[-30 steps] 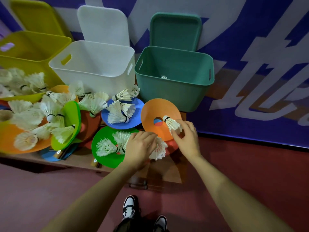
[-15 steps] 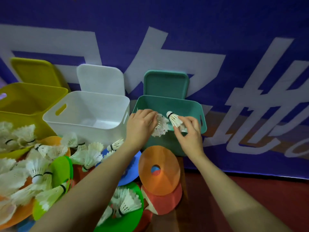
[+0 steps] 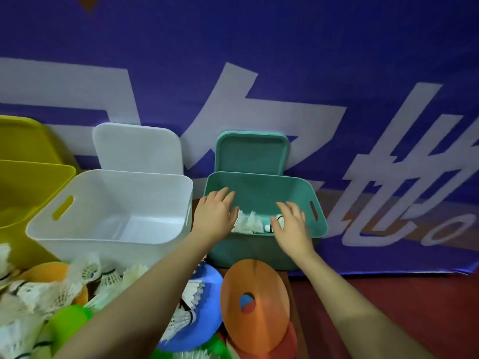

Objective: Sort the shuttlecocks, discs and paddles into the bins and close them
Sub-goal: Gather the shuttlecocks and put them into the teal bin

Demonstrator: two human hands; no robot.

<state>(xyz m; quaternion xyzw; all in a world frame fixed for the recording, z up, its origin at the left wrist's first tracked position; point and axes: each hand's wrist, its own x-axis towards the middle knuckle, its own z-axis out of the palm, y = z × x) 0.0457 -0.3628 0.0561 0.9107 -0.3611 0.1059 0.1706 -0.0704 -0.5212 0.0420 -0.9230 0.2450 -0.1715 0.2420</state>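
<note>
Head view: both hands reach over the near rim of the green bin [image 3: 261,251]. Left hand [image 3: 216,216] and right hand [image 3: 291,224] each show spread, relaxed fingers that hold nothing. Between them, white shuttlecocks [image 3: 250,222] lie inside the bin; its near wall hides their lower parts, so their number cannot be told. Green lid [image 3: 251,152] leans upright behind the bin against a blue banner [image 3: 233,60]. White bin [image 3: 111,211] stands just left, its lid [image 3: 137,149] upright behind; the yellow bin [image 3: 26,193] is cut off at the left edge. More shuttlecocks [image 3: 39,294], blurred, lie on overlapping discs: orange [image 3: 255,304], blue [image 3: 207,307]; others are hidden beneath the forearms.
</note>
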